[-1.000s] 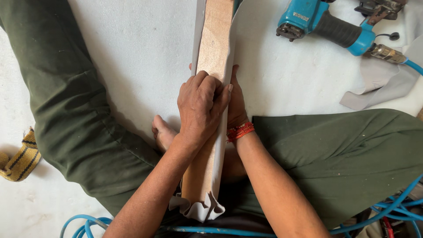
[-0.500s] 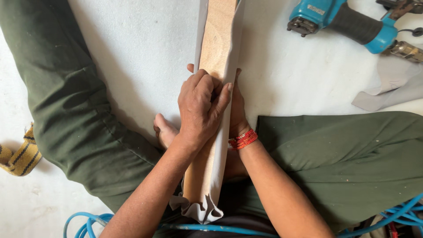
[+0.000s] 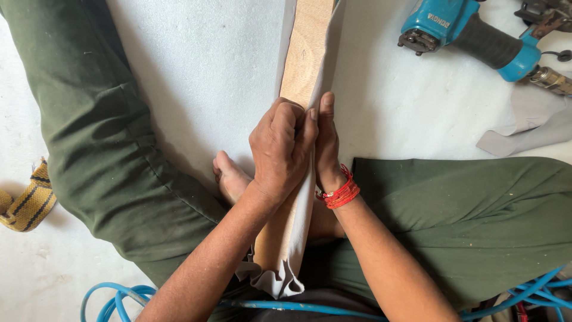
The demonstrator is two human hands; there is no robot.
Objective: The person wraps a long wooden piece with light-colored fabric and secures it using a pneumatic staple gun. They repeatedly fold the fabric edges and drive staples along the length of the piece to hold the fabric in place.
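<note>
A long, narrow wooden board (image 3: 307, 50) lies lengthwise between my legs, with pale grey fabric (image 3: 295, 238) wrapped along its right edge and bunched at its near end. My left hand (image 3: 281, 152) is curled on top of the board, fingers pressing the fabric's edge against the wood. My right hand (image 3: 326, 146) lies flat against the board's right side, thumb stretched forward, holding the fabric there. A red thread band (image 3: 338, 194) is on my right wrist. The two hands touch each other.
My legs in green trousers (image 3: 101, 137) spread to both sides, one bare foot (image 3: 229, 179) by the board. A blue pneumatic tool (image 3: 471, 33) lies at the top right, grey fabric scraps (image 3: 530, 125) below it. Blue hose (image 3: 119, 298) coils near me. A yellow striped strap (image 3: 27, 200) lies at the left.
My left hand has curled its fingers tighter onto the fabric edge. My right hand has come out from under it to lie along the board's side. The view shifted slightly.
</note>
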